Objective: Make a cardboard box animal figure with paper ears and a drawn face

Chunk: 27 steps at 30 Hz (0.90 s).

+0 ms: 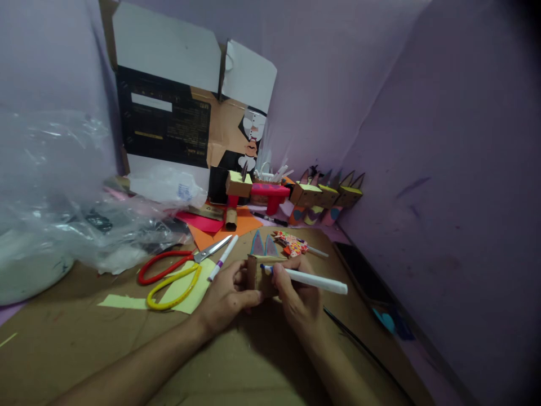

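My left hand [230, 296] grips a small cardboard box [252, 273] by its left side, thumb along the lower front. Two pointed ears [258, 243], purple-grey with blue edges, stand up from the top of this box. In my right hand [298, 293] is a white marker [319, 280], held like a pen. Its blue tip meets or nearly meets the box's front face. My right fingers hide part of the box. To the left lie a capped white marker [223, 259] with a purple band and scissors [175, 276] with red and yellow handles.
Yellow paper [186, 299] lies under the scissors. Behind stand several eared cardboard figures [306, 194], an unfolded printed carton [164, 118] and a basket of markers [266, 177]. Clear plastic bags [63, 186] crowd the left. A dark phone-like slab [363, 273] and thin black cable [363, 347] lie right.
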Motion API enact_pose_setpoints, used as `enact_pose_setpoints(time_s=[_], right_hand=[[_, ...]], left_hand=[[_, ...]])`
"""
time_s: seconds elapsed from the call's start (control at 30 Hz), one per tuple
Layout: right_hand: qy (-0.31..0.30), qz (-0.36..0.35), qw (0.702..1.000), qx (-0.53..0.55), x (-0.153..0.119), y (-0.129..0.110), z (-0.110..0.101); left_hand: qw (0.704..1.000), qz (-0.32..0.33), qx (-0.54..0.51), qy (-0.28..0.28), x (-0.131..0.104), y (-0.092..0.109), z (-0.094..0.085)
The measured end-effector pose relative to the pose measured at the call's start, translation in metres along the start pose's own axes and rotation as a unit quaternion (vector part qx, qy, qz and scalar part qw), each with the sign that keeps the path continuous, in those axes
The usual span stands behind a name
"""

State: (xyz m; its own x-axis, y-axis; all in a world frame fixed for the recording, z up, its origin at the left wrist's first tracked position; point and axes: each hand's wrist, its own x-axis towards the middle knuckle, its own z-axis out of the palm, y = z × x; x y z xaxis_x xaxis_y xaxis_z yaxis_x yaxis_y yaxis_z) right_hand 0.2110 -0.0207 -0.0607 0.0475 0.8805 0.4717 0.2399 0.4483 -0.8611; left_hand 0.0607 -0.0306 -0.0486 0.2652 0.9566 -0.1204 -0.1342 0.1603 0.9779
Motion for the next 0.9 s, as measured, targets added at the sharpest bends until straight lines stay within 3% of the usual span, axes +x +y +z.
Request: enact_pose_setpoints(time_s=[0.9], right_hand=[[0.01, 0.026, 0.999, 0.047, -0.001, 0.0034, 0.0013]], left_hand=[[1.0, -0.008, -0.002, 0.007, 0.0, -0.0001, 0.0004]])
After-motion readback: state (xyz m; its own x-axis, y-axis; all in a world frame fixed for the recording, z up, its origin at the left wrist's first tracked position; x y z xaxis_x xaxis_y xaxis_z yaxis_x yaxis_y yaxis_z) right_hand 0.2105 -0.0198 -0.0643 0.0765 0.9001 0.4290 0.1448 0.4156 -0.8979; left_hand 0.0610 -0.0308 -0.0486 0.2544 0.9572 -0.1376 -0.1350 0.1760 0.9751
